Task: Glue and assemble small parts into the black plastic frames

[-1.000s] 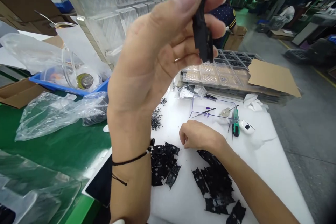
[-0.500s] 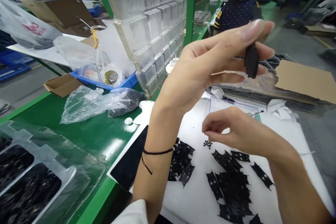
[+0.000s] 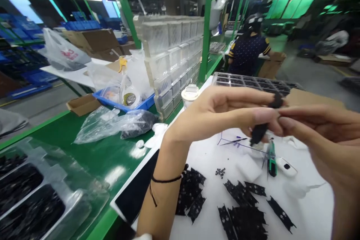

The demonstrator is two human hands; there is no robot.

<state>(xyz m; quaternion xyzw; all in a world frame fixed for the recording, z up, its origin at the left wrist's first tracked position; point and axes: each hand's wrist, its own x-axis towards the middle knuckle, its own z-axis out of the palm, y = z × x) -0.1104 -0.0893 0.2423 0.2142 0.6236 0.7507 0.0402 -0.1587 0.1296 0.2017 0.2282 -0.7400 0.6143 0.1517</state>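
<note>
Fingers of our left hand (image 3: 212,114) pinch black part (image 3: 258,135) above white table (image 3: 209,217); black plates (image 3: 192,191) piled below, likely for reach; tiny black pieces (image 3: 221,172) grouped apart, perhaps against mixing; fingertips of our right hand (image 3: 326,148) meet at part, seemingly steadying, whether pinching we cannot tell.

Nothing is reading cleanly. White plastic bag (image 3: 65,51) is carrying red print (image 3: 69,54), characters blurring out. Co-worker's dark dotted shirt (image 3: 247,55) is showing a yellow sleeve mark (image 3: 232,46), maybe a digit; it's staying too small to confirm.
</note>
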